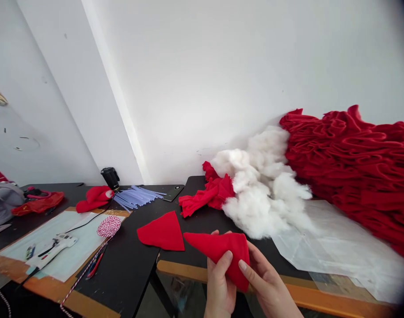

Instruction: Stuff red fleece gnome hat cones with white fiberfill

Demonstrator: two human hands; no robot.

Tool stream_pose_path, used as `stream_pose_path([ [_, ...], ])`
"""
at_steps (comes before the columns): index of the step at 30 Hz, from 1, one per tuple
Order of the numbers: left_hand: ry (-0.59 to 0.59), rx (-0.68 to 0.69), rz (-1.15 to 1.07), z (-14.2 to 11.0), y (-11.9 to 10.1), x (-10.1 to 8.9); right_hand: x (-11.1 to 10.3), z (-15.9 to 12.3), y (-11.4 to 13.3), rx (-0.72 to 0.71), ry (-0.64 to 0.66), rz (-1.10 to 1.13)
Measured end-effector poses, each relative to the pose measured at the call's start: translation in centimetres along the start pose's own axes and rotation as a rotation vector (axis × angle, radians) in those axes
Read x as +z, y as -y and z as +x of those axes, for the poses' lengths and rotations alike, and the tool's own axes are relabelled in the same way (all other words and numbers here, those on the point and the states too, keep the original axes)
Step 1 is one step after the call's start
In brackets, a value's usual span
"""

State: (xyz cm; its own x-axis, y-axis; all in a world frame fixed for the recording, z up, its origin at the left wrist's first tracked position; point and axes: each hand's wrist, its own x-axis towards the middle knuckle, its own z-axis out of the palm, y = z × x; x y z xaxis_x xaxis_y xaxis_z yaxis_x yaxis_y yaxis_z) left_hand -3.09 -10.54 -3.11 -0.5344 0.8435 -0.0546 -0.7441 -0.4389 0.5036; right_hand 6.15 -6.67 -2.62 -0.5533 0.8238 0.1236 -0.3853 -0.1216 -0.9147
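1. Felt piece (222,256), bright red and folded into a pointy cone, is held up in the air by both hands, just over the front edge of the black table (202,225). Its sharp tip points left.
2. It looks very light, soft and floppy. It seems a bit fuzzy, so it may not slip much, but it would bend easily. The wide, open end looks like the best place to hold it, with the tip left free.
3. Left hand (220,285) holds the felt from below, and its thumb (224,260) presses on the front. Right hand (264,282) pinches the other side, with its fingers (245,269) flat on the felt. The fingers on both hands are close together, holding the felt. Some fingers are behind it, so I cannot tell where they all are.
4. Flat red triangle (162,232) lies on the table just beside the hands. Fluffy white stuffing (258,190) sits in a soft heap behind them, next to a big pile of red cloth (351,163).
5. Farther left are a ball of red and white string (108,226), a white glue gun (52,249) on a pale blue mat (62,243), and a fan of clear blue glue sticks (135,197). A clear plastic sheet (337,247) lies on the right.
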Motion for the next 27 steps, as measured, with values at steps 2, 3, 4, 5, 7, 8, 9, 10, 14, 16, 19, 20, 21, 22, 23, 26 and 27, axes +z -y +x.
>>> stream_pose_path([
  [2,0.043,-0.006,0.017,-0.3,-0.1,0.1,0.3,-0.2,0.1,0.010,0.016,-0.013],
  [3,0.061,-0.005,0.023,-0.4,-0.1,0.1,0.5,-0.3,0.1,0.008,0.020,-0.033],
  [4,0.074,-0.002,0.030,-0.4,-0.2,0.1,0.6,-0.4,0.1,0.002,0.028,-0.059],
  [5,0.081,0.003,0.038,-0.5,-0.2,0.1,0.7,-0.5,0.2,-0.006,0.041,-0.087],
  [7,0.083,0.012,0.054,-0.5,-0.2,0.0,0.9,-0.8,0.4,-0.024,0.084,-0.136],
  [8,0.084,0.011,0.064,-0.6,-0.2,0.0,0.9,-0.9,0.5,-0.032,0.105,-0.150],
  [9,0.088,0.008,0.072,-0.6,-0.2,-0.1,1.0,-1.1,0.6,-0.037,0.125,-0.156],
  [10,0.100,0.001,0.075,-0.7,-0.2,-0.1,1.0,-1.3,0.7,-0.037,0.143,-0.152],
  [14,0.179,-0.039,0.092,-1.1,-0.5,-0.1,1.1,-1.9,1.3,0.003,0.208,-0.126],
  [16,0.209,-0.064,0.125,-1.4,-0.7,0.1,1.1,-2.1,1.5,0.031,0.238,-0.123],
  [19,0.260,-0.075,0.188,-1.6,-0.8,0.5,0.9,-2.3,1.9,0.099,0.282,-0.056],
  [20,0.272,-0.069,0.211,-1.6,-0.7,0.6,0.9,-2.4,2.0,0.133,0.294,-0.015],
  [21,0.276,-0.060,0.234,-1.6,-0.7,0.7,0.8,-2.5,2.0,0.165,0.300,0.027],
  [22,0.272,-0.051,0.258,-1.6,-0.6,0.7,0.7,-2.6,2.0,0.190,0.299,0.067],
  [23,0.265,-0.046,0.281,-1.6,-0.6,0.8,0.7,-2.6,1.9,0.204,0.296,0.101],
  [26,0.237,-0.066,0.316,-1.6,-0.6,0.7,0.7,-2.8,1.6,0.175,0.282,0.160],
  [27,0.230,-0.075,0.308,-1.6,-0.7,0.6,0.7,-2.8,1.5,0.156,0.281,0.166],
])
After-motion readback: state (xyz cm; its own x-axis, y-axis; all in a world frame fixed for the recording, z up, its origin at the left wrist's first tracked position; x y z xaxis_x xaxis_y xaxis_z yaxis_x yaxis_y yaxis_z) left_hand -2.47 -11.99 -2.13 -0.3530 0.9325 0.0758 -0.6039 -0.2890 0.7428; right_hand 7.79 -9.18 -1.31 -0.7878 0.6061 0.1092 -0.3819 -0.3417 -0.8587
